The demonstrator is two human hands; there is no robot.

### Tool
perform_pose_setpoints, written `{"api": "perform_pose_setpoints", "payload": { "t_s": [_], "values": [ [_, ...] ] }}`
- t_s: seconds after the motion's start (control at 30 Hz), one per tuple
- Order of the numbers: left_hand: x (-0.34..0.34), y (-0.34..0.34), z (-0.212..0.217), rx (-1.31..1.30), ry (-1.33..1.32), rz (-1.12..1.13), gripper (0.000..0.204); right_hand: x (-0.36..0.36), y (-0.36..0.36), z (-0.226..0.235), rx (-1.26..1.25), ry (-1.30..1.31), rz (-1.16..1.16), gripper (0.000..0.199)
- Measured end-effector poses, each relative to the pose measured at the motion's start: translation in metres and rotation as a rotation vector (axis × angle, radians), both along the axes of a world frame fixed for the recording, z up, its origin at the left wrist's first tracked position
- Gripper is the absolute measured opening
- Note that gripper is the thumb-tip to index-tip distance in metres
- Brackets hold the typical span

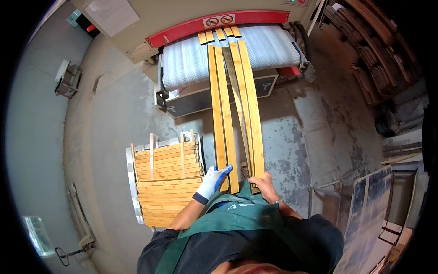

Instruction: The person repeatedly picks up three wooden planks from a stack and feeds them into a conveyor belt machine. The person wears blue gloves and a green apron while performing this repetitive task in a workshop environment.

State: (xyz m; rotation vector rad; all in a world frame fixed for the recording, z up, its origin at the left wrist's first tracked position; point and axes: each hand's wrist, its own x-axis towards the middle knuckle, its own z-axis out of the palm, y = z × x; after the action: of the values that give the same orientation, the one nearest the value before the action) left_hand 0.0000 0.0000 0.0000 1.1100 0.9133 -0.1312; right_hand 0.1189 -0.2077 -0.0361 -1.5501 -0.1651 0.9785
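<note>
Several long wooden slats (222, 114), yellow with dark edges, stretch from my waist to the white conveyor belt (278, 50); their far ends rest on it. My left hand (211, 181), in a white and blue glove, is closed round the near end of the left pair. My bare right hand (264, 185) grips the near end of the right slats (252, 118). A darker slat (230, 68) shows between the two groups, partly hidden. Farther along the belt, several slat ends (220, 34) stick out from under the machine's red guard bar (182, 33).
To my left, low down, sits a stack of similar slats (166, 194) with thin cross sticks (151, 157). Brown boards (365, 50) are piled at the far right. A large panel (365, 214) leans at the near right. A wheeled tool (84, 239) stands by the left wall.
</note>
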Motion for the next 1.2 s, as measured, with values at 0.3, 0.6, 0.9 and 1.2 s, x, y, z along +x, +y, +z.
{"api": "perform_pose_setpoints", "payload": {
  "t_s": [0.3,0.6,0.9,1.2],
  "values": [
    [0.024,0.001,0.001,0.071,-0.331,0.054,0.036,0.044,0.016,0.037,0.19,0.212,-0.07,0.038],
    [0.049,0.027,-0.047,-0.716,-0.331,0.379,0.036,0.118,0.02,0.066,0.215,0.504,0.02,0.039],
    [0.089,0.053,-0.026,-0.715,-0.447,0.304,0.043,0.164,0.032,0.034,0.315,0.571,0.074,0.049],
    [0.123,0.083,-0.03,-0.656,-0.492,0.275,0.051,0.209,0.055,0.0,0.402,0.637,0.063,0.051]
  ]
}}
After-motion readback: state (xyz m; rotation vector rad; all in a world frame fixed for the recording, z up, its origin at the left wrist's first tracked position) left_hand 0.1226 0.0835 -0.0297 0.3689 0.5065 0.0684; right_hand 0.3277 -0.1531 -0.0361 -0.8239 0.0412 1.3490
